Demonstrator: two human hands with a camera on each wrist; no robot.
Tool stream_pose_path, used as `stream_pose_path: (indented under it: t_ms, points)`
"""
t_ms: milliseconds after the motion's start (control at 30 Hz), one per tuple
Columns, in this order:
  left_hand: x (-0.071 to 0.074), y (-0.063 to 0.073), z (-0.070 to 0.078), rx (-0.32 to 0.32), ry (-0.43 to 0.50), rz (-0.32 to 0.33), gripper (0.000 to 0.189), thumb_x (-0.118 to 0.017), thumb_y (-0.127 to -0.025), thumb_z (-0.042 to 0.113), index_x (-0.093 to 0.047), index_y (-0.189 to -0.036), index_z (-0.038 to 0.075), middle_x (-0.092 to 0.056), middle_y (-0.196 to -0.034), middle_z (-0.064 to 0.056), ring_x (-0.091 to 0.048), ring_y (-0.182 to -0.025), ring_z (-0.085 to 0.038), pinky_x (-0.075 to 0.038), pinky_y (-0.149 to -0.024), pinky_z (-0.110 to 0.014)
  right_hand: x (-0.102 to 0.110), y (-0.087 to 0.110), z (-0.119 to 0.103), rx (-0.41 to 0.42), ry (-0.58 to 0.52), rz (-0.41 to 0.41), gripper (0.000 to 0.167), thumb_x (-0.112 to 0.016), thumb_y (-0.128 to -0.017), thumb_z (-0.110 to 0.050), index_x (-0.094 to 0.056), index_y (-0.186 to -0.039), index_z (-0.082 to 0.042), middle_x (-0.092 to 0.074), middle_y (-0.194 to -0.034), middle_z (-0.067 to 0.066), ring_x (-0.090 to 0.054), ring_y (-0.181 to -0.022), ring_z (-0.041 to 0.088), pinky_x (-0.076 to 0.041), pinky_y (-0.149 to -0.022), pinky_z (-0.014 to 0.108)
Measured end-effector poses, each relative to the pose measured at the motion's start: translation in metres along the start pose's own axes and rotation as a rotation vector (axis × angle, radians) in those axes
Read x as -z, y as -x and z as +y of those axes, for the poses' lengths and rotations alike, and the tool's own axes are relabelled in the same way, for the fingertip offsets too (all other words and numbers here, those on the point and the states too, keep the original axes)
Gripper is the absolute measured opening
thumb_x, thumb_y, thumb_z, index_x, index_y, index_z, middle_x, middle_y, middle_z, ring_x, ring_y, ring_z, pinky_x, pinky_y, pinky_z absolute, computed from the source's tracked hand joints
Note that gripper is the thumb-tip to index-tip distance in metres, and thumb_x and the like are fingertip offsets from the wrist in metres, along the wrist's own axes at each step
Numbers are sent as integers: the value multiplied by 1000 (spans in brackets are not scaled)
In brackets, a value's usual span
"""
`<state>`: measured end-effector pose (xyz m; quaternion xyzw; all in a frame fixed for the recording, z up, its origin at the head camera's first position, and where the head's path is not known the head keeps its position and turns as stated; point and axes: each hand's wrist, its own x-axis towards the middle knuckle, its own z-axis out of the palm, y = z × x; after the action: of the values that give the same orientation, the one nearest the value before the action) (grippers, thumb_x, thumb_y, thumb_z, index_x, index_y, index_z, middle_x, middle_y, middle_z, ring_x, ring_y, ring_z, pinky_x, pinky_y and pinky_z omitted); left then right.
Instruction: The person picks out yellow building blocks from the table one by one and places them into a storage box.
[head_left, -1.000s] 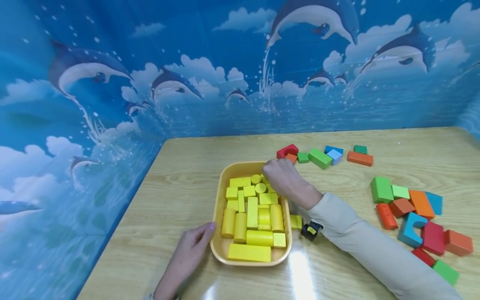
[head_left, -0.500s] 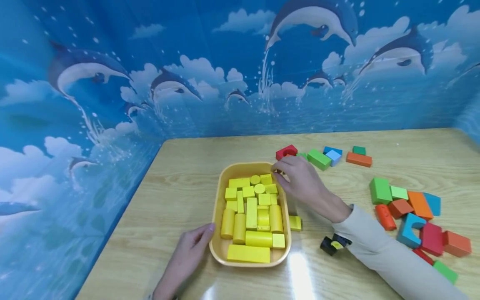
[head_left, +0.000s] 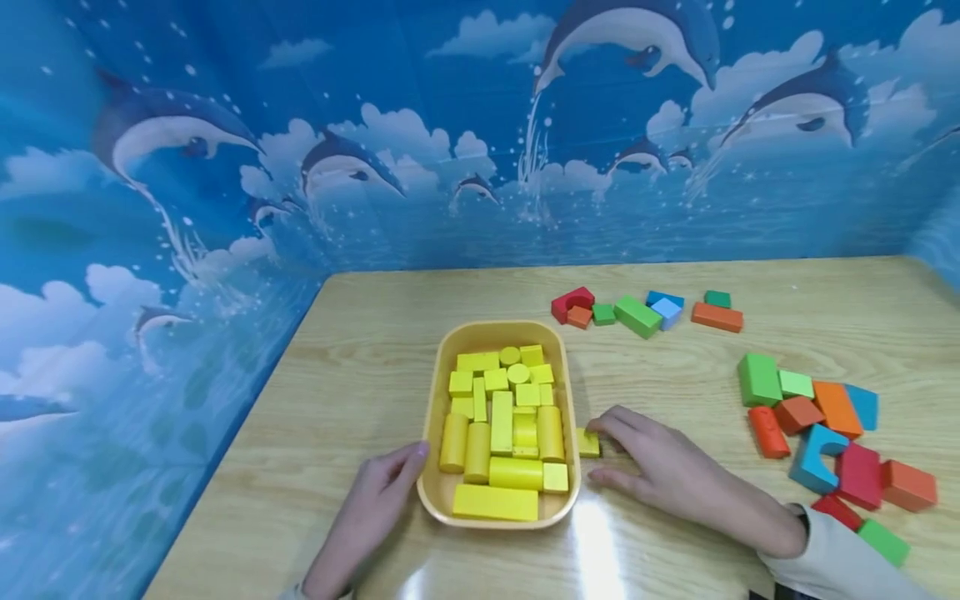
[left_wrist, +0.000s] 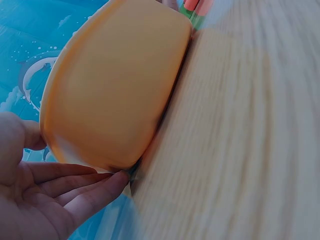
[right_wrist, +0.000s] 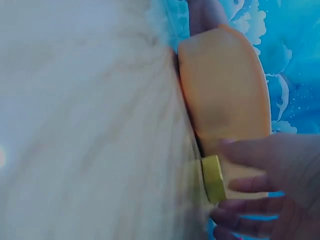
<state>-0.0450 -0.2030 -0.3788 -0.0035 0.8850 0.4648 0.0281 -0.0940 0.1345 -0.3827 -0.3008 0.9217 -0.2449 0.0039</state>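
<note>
A yellow-orange plastic tray (head_left: 430, 417) stands on the table, packed with yellow blocks (head_left: 495, 503), both cuboids and cylinders. At its left side, my left hand (head_left: 375, 500) holds the tray, the thumb at the rim and the other fingers against the outer wall, as the left wrist view shows. A lone yellow block (head_left: 589, 443) lies on the table close by the tray's right wall. My right hand (head_left: 667, 462) is beside that block, thumb and fingers spread, with the index fingertip right at its edge. In the right wrist view the block (right_wrist: 213, 179) shows between thumb and fingers.
A row of red, green, blue and orange blocks (head_left: 637, 317) lies behind the tray to the right. A larger mixed cluster, with a blue arch block (head_left: 813, 458), spreads at far right. A dolphin-print curtain (head_left: 420, 167) borders the table's back and left.
My right hand has left the tray's far right corner and come toward me, down to the yellow block outside the tray. The left hand stays at the tray.
</note>
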Motion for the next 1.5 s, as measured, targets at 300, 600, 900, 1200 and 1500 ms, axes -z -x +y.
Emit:
stream_pose_path:
  t_ms: [300, 600, 900, 1200, 1500]
  points:
    - [1, 1, -3, -10, 0, 9, 41, -47, -102, 34, -65, -120, 2, -62, -125, -18, -56, -121, -34, -45, -102, -50, -14, -9, 2, 108, 70, 90, 35, -81, -77, -17, -62, -106, -12, -64, -108, 1, -63, -96, 17, -59, -79, 34]
    - [0, 1, -3, -13, 1, -1, 42, -47, -102, 35, -65, -120, 2, -62, -125, -18, -56, -121, -34, -45, -102, -50, 0, -18, 7, 93, 12, 114, 26, -78, -79, -8, -64, -101, -13, -65, -98, -2, -59, -81, 8, -56, -68, 24]
    - [1, 0, -3, 5, 1, -3, 42, -46, -102, 37, -66, -120, 4, -63, -126, -17, -55, -122, -33, -45, -102, -51, 33, -51, -1, 180, 2, 268, 30, -72, -81, 8, -63, -109, -2, -60, -104, 9, -61, -85, 17, -59, -67, 28]
    - [0, -2, -1, -20, -4, 7, 34, -47, -103, 33, -72, -100, 10, -69, -87, -8, -66, -89, -19, -56, -85, -37, 24, -90, -21, 234, 18, 227, 27, -70, -80, 11, -66, -106, 2, -64, -104, 13, -63, -92, 25, -59, -75, 34]
    - [0, -1, -1, -30, -4, 35, 31, -48, -103, 30, -73, -98, 11, -72, -104, -5, -66, -103, -19, -53, -95, -43, 22, -105, -31, 217, 239, 20, 31, -60, -73, 26, -71, -92, 4, -63, -87, 14, -61, -83, 26, -59, -71, 32]
